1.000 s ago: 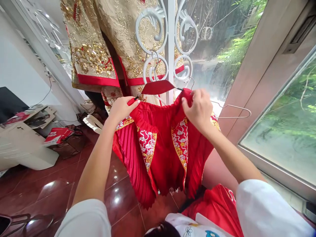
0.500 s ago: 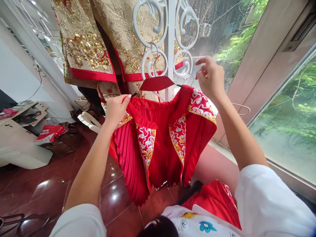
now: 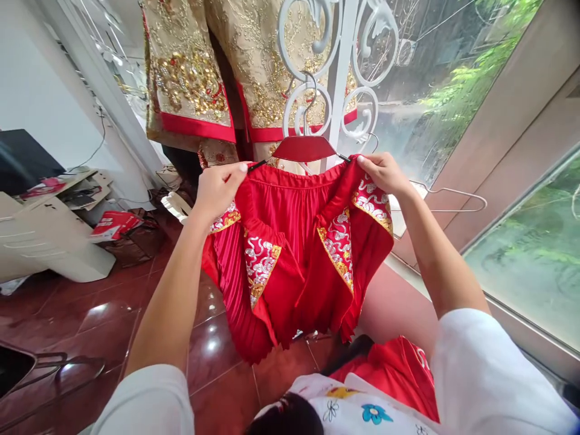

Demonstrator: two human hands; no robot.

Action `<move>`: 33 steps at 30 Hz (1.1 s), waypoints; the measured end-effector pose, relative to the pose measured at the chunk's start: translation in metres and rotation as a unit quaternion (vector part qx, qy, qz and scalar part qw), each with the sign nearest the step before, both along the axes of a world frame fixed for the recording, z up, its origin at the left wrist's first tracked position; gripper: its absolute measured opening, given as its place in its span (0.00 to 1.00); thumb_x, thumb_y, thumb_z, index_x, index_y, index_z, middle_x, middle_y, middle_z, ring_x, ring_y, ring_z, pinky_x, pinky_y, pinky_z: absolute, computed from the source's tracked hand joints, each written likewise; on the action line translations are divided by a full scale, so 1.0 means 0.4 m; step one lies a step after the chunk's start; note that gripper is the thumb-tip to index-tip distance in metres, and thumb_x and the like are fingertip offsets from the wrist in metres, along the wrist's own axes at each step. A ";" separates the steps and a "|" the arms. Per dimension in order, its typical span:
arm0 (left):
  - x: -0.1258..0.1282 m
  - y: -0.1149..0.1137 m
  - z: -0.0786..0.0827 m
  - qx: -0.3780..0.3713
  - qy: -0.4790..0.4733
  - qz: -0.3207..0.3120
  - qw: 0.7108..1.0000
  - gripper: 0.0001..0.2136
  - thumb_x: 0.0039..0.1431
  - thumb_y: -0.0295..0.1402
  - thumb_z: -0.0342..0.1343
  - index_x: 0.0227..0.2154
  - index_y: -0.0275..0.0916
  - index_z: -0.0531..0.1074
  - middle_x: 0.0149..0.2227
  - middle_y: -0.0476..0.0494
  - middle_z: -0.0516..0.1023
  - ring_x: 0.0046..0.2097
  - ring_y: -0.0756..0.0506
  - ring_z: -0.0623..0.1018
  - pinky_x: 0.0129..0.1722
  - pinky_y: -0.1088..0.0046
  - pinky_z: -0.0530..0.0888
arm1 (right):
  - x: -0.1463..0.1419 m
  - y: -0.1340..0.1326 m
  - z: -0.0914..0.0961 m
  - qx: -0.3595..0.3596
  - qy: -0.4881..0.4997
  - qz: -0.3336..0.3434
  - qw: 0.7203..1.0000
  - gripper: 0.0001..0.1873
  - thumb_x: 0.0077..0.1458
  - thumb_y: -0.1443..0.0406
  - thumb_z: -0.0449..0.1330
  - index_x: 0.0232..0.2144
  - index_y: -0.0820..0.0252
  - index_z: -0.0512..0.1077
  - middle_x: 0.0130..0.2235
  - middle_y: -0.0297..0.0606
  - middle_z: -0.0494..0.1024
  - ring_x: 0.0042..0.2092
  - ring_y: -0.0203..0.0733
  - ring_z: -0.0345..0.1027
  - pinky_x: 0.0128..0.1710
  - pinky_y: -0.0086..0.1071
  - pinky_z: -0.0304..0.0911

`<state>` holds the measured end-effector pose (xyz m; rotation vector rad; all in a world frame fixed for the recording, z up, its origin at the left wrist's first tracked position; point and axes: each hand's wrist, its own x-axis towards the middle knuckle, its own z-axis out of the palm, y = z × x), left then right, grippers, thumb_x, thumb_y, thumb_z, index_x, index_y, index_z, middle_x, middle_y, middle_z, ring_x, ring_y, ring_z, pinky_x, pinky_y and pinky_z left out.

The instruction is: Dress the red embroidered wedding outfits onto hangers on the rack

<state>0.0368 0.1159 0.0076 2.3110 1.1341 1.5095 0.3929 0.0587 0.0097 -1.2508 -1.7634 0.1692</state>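
A red pleated skirt (image 3: 290,241) with embroidered panels hangs from a red hanger (image 3: 304,148), which is hooked on a white scrolled metal rack (image 3: 338,90). My left hand (image 3: 217,190) is closed on the left end of the skirt's waistband by the hanger clip. On the other side, my right hand (image 3: 383,171) pinches the waistband's right end just below the hanger's other clip. A gold and red embroidered garment (image 3: 203,78) hangs above and behind the skirt.
More red cloth (image 3: 399,371) lies in my lap. A bare wire hanger (image 3: 446,199) sticks out at right by the window sill. White plastic furniture (image 3: 49,241) with papers and red packets (image 3: 113,223) stands at left on the glossy red floor tiles (image 3: 90,320).
My right hand, raised off the skirt half a second ago, has come back down and gripped the right end of the waistband. My left hand kept its hold.
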 end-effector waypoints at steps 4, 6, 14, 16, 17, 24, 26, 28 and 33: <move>0.005 -0.004 0.007 0.058 0.089 0.077 0.991 0.19 0.56 0.47 0.50 0.37 0.38 0.78 0.29 0.45 0.78 0.34 0.44 0.75 0.35 0.72 0.66 | -0.006 0.027 -0.017 0.039 0.122 -0.022 0.992 0.29 0.51 0.39 0.49 0.22 0.58 0.65 0.20 0.33 0.64 0.23 0.34 0.57 0.21 0.30 0.51; 0.011 -0.005 0.004 0.056 0.122 0.100 0.986 0.18 0.55 0.46 0.52 0.40 0.39 0.77 0.31 0.44 0.78 0.35 0.43 0.75 0.37 0.71 0.68 | -0.005 0.028 -0.018 0.075 0.150 -0.052 0.984 0.30 0.53 0.39 0.47 0.22 0.57 0.64 0.20 0.34 0.64 0.23 0.36 0.58 0.22 0.30 0.53; 0.064 -0.123 -0.096 0.156 0.090 0.223 0.958 0.24 0.57 0.37 0.53 0.57 0.42 0.63 0.59 0.39 0.64 0.62 0.35 0.61 0.64 0.51 0.46 | -0.027 -0.031 -0.053 0.079 -0.124 -0.106 0.983 0.23 0.53 0.49 0.56 0.42 0.60 0.70 0.30 0.38 0.73 0.31 0.41 0.64 0.33 0.35 0.61; 0.090 -0.185 -0.169 0.132 0.049 0.248 0.959 0.22 0.58 0.37 0.51 0.56 0.43 0.63 0.60 0.38 0.63 0.63 0.35 0.59 0.63 0.49 0.46 | -0.049 -0.043 -0.076 0.094 -0.137 -0.136 0.977 0.24 0.54 0.50 0.55 0.46 0.59 0.69 0.33 0.40 0.74 0.33 0.43 0.65 0.36 0.37 0.62; 0.104 -0.216 -0.212 0.101 0.041 0.243 0.964 0.20 0.59 0.37 0.50 0.54 0.42 0.65 0.58 0.36 0.66 0.61 0.35 0.61 0.62 0.50 0.51 | -0.060 -0.049 -0.087 0.098 -0.135 -0.149 0.975 0.24 0.55 0.51 0.54 0.48 0.59 0.68 0.35 0.41 0.75 0.34 0.44 0.66 0.38 0.39 0.62; 0.178 -0.312 -0.460 -0.275 0.145 0.211 0.927 0.19 0.60 0.38 0.46 0.51 0.33 0.67 0.39 0.31 0.77 0.38 0.36 0.78 0.35 0.61 0.71 | -0.120 -0.093 -0.122 0.138 -0.134 -0.223 0.956 0.27 0.60 0.51 0.46 0.55 0.59 0.62 0.49 0.49 0.71 0.47 0.53 0.65 0.48 0.47 0.60; 0.184 -0.282 -0.486 -0.287 0.174 0.235 0.912 0.21 0.61 0.40 0.45 0.49 0.29 0.67 0.38 0.27 0.77 0.38 0.33 0.78 0.33 0.60 0.70 | -0.133 -0.104 -0.129 0.153 -0.135 -0.243 0.948 0.27 0.60 0.52 0.45 0.56 0.59 0.61 0.50 0.50 0.71 0.49 0.54 0.65 0.48 0.48 0.60; 0.189 -0.236 -0.501 -0.274 0.169 0.249 0.913 0.21 0.62 0.42 0.43 0.45 0.29 0.70 0.37 0.25 0.76 0.39 0.33 0.78 0.34 0.62 0.69 | -0.144 -0.109 -0.137 0.165 -0.133 -0.263 0.941 0.26 0.60 0.53 0.45 0.57 0.58 0.60 0.50 0.50 0.70 0.50 0.55 0.64 0.49 0.49 0.59; 0.197 -0.148 -0.533 -0.281 0.135 0.248 0.917 0.15 0.63 0.38 0.43 0.37 0.34 0.71 0.34 0.28 0.77 0.39 0.37 0.78 0.33 0.67 0.68 | -0.157 -0.116 -0.142 0.170 -0.109 -0.263 0.943 0.27 0.60 0.55 0.45 0.59 0.58 0.58 0.54 0.50 0.67 0.55 0.55 0.61 0.53 0.51 0.57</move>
